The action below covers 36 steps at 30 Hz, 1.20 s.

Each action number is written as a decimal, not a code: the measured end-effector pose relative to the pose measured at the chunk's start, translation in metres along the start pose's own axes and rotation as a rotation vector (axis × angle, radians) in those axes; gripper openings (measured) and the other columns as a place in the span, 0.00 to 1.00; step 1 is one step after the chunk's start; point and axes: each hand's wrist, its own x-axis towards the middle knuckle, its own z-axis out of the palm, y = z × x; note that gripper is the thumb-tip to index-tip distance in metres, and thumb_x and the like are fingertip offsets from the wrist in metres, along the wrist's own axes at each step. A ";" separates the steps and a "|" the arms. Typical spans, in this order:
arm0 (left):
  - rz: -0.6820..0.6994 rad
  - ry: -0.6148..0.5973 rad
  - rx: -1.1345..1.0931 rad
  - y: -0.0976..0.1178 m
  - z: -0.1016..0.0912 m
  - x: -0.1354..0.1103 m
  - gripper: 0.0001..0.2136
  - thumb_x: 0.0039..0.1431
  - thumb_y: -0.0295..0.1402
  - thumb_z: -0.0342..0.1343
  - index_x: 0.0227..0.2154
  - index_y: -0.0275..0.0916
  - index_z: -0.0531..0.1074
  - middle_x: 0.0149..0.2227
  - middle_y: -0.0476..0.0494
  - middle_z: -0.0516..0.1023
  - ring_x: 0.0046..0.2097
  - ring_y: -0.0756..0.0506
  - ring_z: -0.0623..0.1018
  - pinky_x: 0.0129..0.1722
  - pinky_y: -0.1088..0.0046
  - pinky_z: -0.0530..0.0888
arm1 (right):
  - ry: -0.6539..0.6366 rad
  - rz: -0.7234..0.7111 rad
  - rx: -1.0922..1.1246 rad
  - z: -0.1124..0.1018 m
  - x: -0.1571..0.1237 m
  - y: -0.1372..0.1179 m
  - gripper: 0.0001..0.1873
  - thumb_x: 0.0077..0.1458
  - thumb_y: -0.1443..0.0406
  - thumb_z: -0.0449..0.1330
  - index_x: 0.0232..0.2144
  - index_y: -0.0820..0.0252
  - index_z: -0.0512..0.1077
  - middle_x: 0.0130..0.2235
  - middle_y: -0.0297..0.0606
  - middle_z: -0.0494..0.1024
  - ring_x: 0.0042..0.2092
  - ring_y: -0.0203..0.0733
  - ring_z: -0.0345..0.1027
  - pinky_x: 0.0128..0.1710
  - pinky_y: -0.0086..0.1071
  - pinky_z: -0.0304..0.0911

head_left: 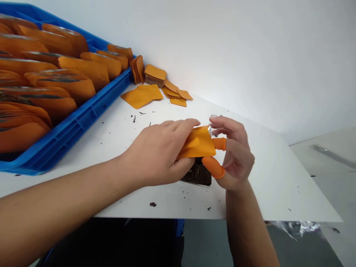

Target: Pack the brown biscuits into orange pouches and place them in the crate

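An orange pouch (pixel 198 144) with a silvery bit at its upper right corner is gripped in my left hand (pixel 164 152), fingers over its far side and thumb underneath. My right hand (pixel 233 152) wears orange finger cots on thumb and index finger. Those two fingertips close on the right end of the pouch, while the other fingers curl loosely beyond it. Directly below lies a dark brown block of packed, stick-like pieces (pixel 198 174), partly hidden by my hands. A thin clear edge shows along its front.
A blue crate (pixel 91 107) full of upright orange pouches (pixel 83 70) fills the left. Behind my hands lie a stack of small orange packets (pixel 155 72), flat orange pouches (pixel 141 95) and loose ones (pixel 175 92) near the wall. Dark crumbs dot the white table (pixel 267 178).
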 end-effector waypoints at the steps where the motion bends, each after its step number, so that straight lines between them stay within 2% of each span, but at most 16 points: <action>1: 0.014 -0.008 -0.010 -0.001 0.000 0.000 0.28 0.61 0.37 0.47 0.64 0.38 0.66 0.51 0.41 0.83 0.46 0.36 0.82 0.39 0.59 0.73 | -0.022 0.007 0.022 0.000 0.000 0.000 0.06 0.63 0.61 0.66 0.43 0.51 0.76 0.63 0.43 0.76 0.60 0.56 0.73 0.49 0.52 0.72; 3: 0.037 -0.022 -0.026 -0.002 -0.001 0.001 0.28 0.59 0.36 0.47 0.62 0.38 0.68 0.53 0.40 0.82 0.49 0.36 0.81 0.40 0.59 0.72 | -0.068 0.020 0.066 0.000 -0.001 0.000 0.08 0.65 0.57 0.65 0.44 0.52 0.76 0.64 0.45 0.75 0.61 0.57 0.72 0.51 0.54 0.71; 6: 0.054 -0.032 -0.006 -0.002 -0.002 0.003 0.24 0.58 0.36 0.48 0.57 0.38 0.71 0.47 0.40 0.81 0.44 0.37 0.80 0.38 0.59 0.70 | -0.120 0.036 0.123 0.002 -0.001 -0.001 0.15 0.69 0.50 0.61 0.41 0.54 0.77 0.66 0.46 0.73 0.61 0.56 0.72 0.54 0.56 0.71; 9: 0.078 -0.016 0.034 0.000 -0.002 0.002 0.21 0.61 0.38 0.48 0.54 0.38 0.72 0.44 0.40 0.81 0.43 0.36 0.78 0.41 0.56 0.70 | -0.146 0.072 0.175 0.004 -0.002 -0.002 0.21 0.71 0.46 0.58 0.39 0.56 0.77 0.67 0.47 0.71 0.59 0.55 0.73 0.56 0.56 0.71; 12: 0.093 -0.001 0.018 0.001 -0.003 0.002 0.22 0.61 0.38 0.48 0.56 0.37 0.71 0.47 0.39 0.81 0.44 0.36 0.78 0.44 0.54 0.71 | -0.152 0.072 0.212 0.006 -0.002 -0.002 0.24 0.71 0.43 0.56 0.46 0.55 0.79 0.67 0.48 0.70 0.62 0.56 0.73 0.60 0.57 0.72; 15: 0.115 0.008 -0.010 0.000 -0.004 0.002 0.24 0.60 0.37 0.49 0.57 0.35 0.72 0.47 0.38 0.81 0.44 0.36 0.77 0.45 0.55 0.72 | -0.165 0.031 0.191 0.007 -0.003 0.000 0.26 0.72 0.43 0.53 0.51 0.52 0.79 0.70 0.47 0.69 0.65 0.58 0.72 0.64 0.60 0.71; 18: 0.150 0.009 -0.013 -0.001 -0.003 0.002 0.24 0.58 0.36 0.51 0.56 0.34 0.74 0.49 0.36 0.82 0.46 0.36 0.76 0.47 0.55 0.72 | -0.231 0.040 0.160 0.008 -0.003 0.001 0.27 0.74 0.43 0.50 0.49 0.53 0.79 0.73 0.47 0.66 0.69 0.59 0.70 0.67 0.62 0.69; 22: 0.167 -0.003 -0.010 -0.001 -0.001 0.002 0.21 0.57 0.36 0.50 0.51 0.34 0.76 0.45 0.38 0.82 0.43 0.37 0.76 0.45 0.55 0.73 | -0.269 0.030 0.142 0.010 -0.003 0.000 0.22 0.74 0.47 0.52 0.48 0.52 0.78 0.74 0.46 0.65 0.72 0.56 0.67 0.70 0.60 0.67; 28: 0.167 0.037 0.051 0.002 -0.004 0.006 0.21 0.59 0.38 0.54 0.52 0.33 0.77 0.53 0.36 0.83 0.53 0.32 0.80 0.49 0.52 0.76 | -0.276 0.030 0.129 0.013 -0.005 0.002 0.27 0.74 0.43 0.50 0.51 0.54 0.78 0.74 0.50 0.64 0.71 0.58 0.68 0.70 0.63 0.67; 31: 0.142 0.044 0.052 0.003 -0.004 0.006 0.20 0.60 0.40 0.55 0.51 0.35 0.77 0.51 0.36 0.84 0.50 0.33 0.81 0.46 0.54 0.75 | -0.254 0.004 0.129 0.015 -0.006 0.003 0.30 0.74 0.42 0.48 0.50 0.56 0.77 0.73 0.53 0.64 0.71 0.60 0.67 0.69 0.65 0.68; 36: 0.043 0.091 -0.040 0.001 -0.006 0.004 0.19 0.57 0.46 0.62 0.49 0.43 0.77 0.44 0.45 0.84 0.43 0.40 0.80 0.41 0.63 0.72 | -0.219 -0.007 0.120 0.017 -0.003 -0.003 0.28 0.73 0.41 0.50 0.40 0.53 0.77 0.72 0.45 0.66 0.71 0.60 0.66 0.70 0.65 0.68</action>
